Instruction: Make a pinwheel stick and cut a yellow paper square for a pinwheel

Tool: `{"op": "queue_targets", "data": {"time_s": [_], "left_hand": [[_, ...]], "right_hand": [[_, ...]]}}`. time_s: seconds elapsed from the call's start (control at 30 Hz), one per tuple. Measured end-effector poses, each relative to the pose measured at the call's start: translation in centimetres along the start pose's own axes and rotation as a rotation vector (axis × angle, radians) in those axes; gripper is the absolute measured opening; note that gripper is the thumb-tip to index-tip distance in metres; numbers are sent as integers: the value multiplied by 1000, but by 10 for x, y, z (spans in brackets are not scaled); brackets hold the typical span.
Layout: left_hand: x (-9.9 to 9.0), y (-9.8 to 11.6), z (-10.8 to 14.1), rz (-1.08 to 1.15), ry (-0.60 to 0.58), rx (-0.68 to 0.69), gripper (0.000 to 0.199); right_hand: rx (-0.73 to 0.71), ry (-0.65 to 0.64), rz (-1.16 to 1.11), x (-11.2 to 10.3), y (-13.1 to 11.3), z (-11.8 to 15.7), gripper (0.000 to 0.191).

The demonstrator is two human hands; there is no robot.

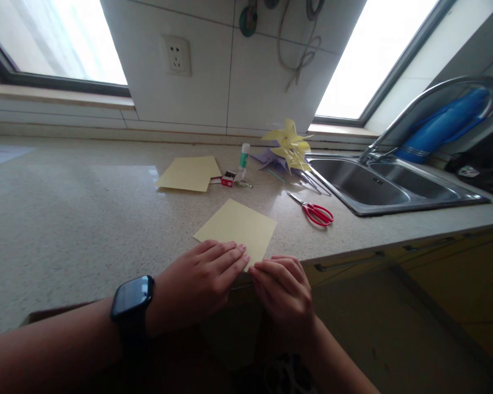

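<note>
A square sheet of pale yellow paper lies turned cornerwise near the counter's front edge. My left hand, with a dark watch on its wrist, rests flat on the sheet's near left side, fingers stretched out. At the near corner, the fingertips of my right hand are pinched together on the paper. Part of that corner is hidden by the fingers. Red-handled scissors lie to the right of the sheet, blades pointing up and left.
Behind the sheet are more yellow paper, a small red box and a glue stick. Yellow pinwheels and a purple one lie beside the steel sink. The counter edge runs close under my hands.
</note>
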State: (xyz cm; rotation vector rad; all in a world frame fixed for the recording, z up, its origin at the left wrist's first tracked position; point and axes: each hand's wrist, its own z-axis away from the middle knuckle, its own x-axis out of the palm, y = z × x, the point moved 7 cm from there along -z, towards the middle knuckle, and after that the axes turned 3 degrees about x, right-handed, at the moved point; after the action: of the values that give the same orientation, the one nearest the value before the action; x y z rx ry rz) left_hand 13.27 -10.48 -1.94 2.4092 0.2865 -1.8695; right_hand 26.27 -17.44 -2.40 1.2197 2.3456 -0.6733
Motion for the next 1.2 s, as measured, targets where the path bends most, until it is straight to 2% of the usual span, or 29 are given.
{"op": "queue_targets", "data": {"time_s": [0.6, 0.77, 1.2], "left_hand": [[3, -3, 1, -18, -18, -31, 60], [4, -6, 1, 7, -36, -57, 63], [1, -7, 1, 40, -50, -76, 63]], "right_hand": [[41, -45, 149, 11, 2, 0, 37], [62, -40, 116, 9, 2, 0, 32], [54, -36, 104, 6, 3, 2, 36]]}}
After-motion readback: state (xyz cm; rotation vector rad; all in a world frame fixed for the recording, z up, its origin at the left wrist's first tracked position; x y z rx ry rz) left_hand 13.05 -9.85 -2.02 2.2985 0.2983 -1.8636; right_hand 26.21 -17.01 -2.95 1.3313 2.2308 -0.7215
